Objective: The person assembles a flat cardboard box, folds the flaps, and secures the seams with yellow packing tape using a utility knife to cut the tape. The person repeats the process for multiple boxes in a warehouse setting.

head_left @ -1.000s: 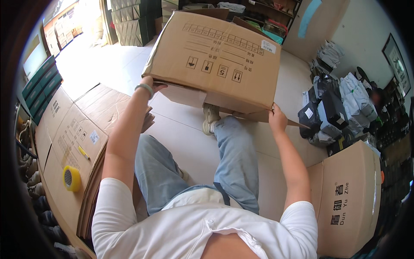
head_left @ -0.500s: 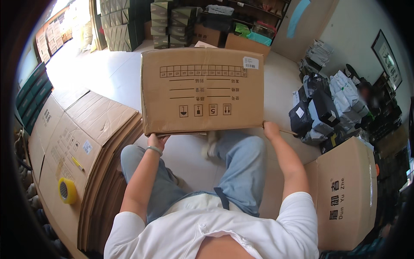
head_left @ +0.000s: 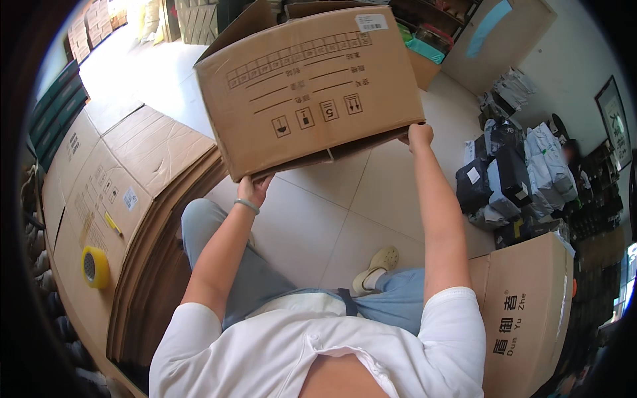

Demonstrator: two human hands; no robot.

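A brown cardboard box [head_left: 308, 86] with printed lines, symbols and a white label is lifted in front of me, tilted so its right side is higher. Flaps stand up along its far edge. My left hand [head_left: 255, 190] is closed on the near left bottom corner, with the fingers partly hidden under the box. At the near right bottom corner, my right hand [head_left: 419, 137] is closed on the edge. Loose lower flaps show as a dark gap between the two hands.
Flattened cartons [head_left: 156, 172] are stacked at my left, with a yellow tape roll [head_left: 95, 267] and a yellow cutter knife [head_left: 113, 224] on top. Another carton [head_left: 531, 312] stands at the right. Wrapped parcels [head_left: 507, 166] are piled beyond it, near the wall.
The box has moved up and away from me and tilted, its right side rising. Flaps at its far edge have come into view. Both hands moved with it, and my legs shifted.
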